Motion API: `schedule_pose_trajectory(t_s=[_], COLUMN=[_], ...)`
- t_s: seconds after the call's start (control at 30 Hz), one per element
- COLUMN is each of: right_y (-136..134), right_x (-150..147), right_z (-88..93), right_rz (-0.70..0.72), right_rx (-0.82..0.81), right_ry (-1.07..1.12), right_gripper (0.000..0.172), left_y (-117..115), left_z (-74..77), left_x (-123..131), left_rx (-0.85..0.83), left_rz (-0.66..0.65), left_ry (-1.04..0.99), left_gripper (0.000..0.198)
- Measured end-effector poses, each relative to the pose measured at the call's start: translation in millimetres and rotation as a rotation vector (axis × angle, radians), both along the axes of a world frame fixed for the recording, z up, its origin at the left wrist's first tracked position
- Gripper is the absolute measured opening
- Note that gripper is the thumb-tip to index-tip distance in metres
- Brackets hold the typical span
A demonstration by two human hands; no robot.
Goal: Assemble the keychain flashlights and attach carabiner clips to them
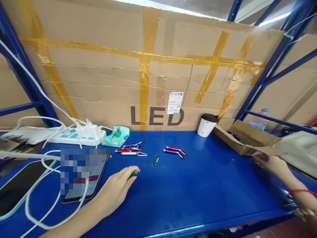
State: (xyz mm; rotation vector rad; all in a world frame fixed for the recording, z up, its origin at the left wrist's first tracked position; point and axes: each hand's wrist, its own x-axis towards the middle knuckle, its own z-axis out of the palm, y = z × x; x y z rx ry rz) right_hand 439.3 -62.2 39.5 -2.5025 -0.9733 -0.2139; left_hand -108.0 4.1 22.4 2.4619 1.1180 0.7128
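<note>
My left hand [121, 185] is closed around a small green object [133, 174] above the blue table, left of centre. A green carabiner [156, 160] lies by itself just beyond it. Blue, red and silver metal tubes with clips [128, 153] lie in a group at the centre left. A red tube [173, 148] and a purple tube [172, 151] with clips lie together to the right. My right hand [269, 163] is smeared by motion at the near edge of the open cardboard box [231, 141]; its fingers cannot be made out.
A white cup [205, 125] with a black lid stands beside the box. At left are a power strip [74, 137] with white cables, a teal packet [116, 136] and two phones [86, 185]. A cardboard wall [99, 86] backs the blue table [183, 198].
</note>
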Motion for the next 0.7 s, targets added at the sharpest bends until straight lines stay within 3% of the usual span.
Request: schedule_pose_trajectory(t_s=[0.07,0.13,0.3,0.4,0.47,0.57,0.7], right_y=[-6,-6,17,39,55,78,92], right_x=[-25,-63,-194,-267,-303,-334,-341], right_z=[2.0,1.4,6.9,18.4,25.4,30.2,24.0], right_rz=[0.025,0.132,0.656,0.931,1.023,1.05,1.022], right_rx=[-0.06,-0.061,0.002,-0.016,0.022,0.03,0.056], right_ry=[0.096,0.18,0.611,0.72,0.81,0.97,1.098], right_gripper=[0.012,0.02,0.047,0.049,0.05,0.054,0.063], left_y=[2,4,9,15,21,30,37], left_z=[0.2,0.7,8.2,14.3,16.4,14.7,8.4], left_x=[0,0,9,19,24,27,22], left_rx=[-0.022,-0.051,-0.138,-0.192,-0.225,-0.258,-0.283], left_rz=[-0.009,-0.015,0.048,0.06,0.047,0.001,-0.081], left_ry=[0.032,0.07,0.231,0.236,0.195,0.09,-0.041], left_gripper=[0.029,0.027,0.024,0.024,0.022,0.02,0.021])
